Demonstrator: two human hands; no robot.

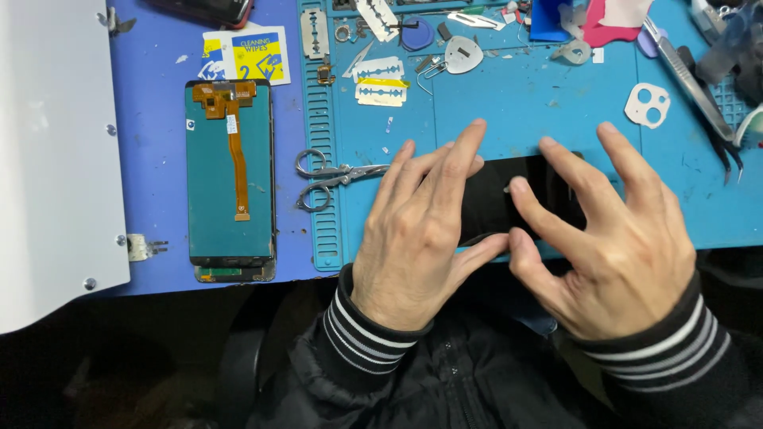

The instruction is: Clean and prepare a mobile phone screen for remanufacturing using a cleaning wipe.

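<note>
To your left a teal-backed screen panel (230, 181) with an orange flex cable lies on the purple mat (151, 95), small scissors (334, 176) beside it, razor blades (380, 81) above, tweezers (691, 79) and a white camera-lens frame (648, 105) far right.

A blue work surface (151, 199) is carrying everything here, with a lighter blue ridged repair mat (509, 103) lying across its right part. A teal screen panel (230, 179) with an orange flex cable is lying face down on the darker blue area, just left of the mat. Small scissors (334, 176) are resting across the mat's left edge. A yellow-and-white wipe packet (253, 56) is sitting above the panel. Razor blades (380, 81) are lying on the mat, tweezers (690, 79) are resting near its right end, and a black glass panel (509, 202) is lying at its near edge.
</note>
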